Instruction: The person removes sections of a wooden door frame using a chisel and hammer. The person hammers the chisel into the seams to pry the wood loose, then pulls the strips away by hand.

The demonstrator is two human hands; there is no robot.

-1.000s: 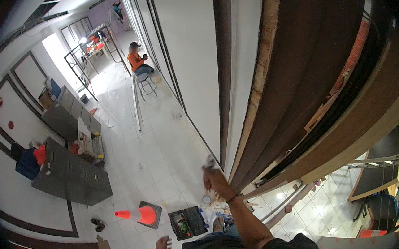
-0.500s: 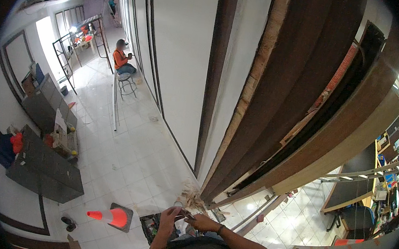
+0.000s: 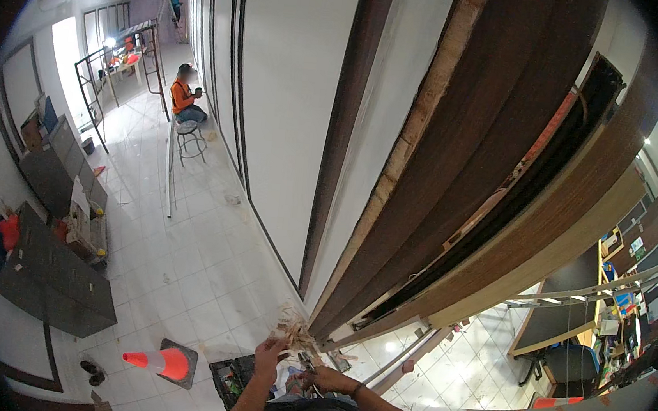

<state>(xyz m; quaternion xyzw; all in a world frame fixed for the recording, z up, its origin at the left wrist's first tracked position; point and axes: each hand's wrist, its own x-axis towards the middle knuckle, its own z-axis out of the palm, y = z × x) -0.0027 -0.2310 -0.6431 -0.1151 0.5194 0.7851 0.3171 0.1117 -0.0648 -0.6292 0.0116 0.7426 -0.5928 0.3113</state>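
Note:
At the bottom of the head view, my left hand (image 3: 270, 354) is raised above an open black tool case (image 3: 229, 381). Its fingers are slightly bent and apart, with nothing visible in them. To its right, my right hand (image 3: 329, 380) is closed around something small that I cannot make out. Beneath the hands lie several small items, blurred and partly covered. Splintered wood scraps (image 3: 292, 329) lie on the floor just beyond, at the foot of a tall dark wood-panelled column (image 3: 458, 162).
An orange traffic cone (image 3: 163, 362) lies on its side at left, near dark shoes (image 3: 93, 373). Grey cabinets (image 3: 56, 283) line the left wall. A person in orange (image 3: 186, 99) sits on a stool (image 3: 191, 139) before scaffolding (image 3: 114, 69). A ladder (image 3: 596, 287) and desk (image 3: 563, 304) stand at right.
My hands, together half a second ago, are now apart. The left has moved away to the left, and its fingers have opened. The whole view has shifted slightly.

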